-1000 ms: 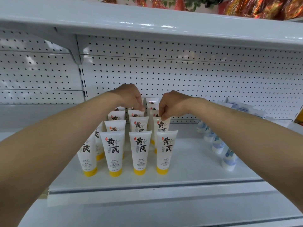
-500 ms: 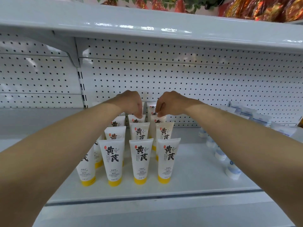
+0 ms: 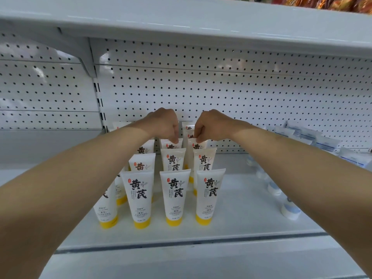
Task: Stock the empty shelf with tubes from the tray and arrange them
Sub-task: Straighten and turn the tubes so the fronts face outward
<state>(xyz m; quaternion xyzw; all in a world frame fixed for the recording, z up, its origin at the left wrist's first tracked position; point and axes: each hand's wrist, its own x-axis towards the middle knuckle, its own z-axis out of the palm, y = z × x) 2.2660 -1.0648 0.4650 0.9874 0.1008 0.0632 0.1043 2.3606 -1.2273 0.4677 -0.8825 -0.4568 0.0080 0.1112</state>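
Observation:
Several white tubes with yellow caps and black lettering stand cap-down in rows on the white shelf; the front row's middle tube faces me. My left hand reaches deep into the rows and pinches the top edge of a back-row tube in the middle column. Level with it, my right hand pinches the top of a back-row tube in the right column. Tubes further back are partly hidden behind both hands.
A row of white and blue tubes runs along the shelf at the right. White perforated back panel behind. Another shelf board hangs low above. The shelf's front lip is below.
Both hands have shifted slightly further back into the rows, from the second-row tubes to tubes behind them. The camera has moved closer.

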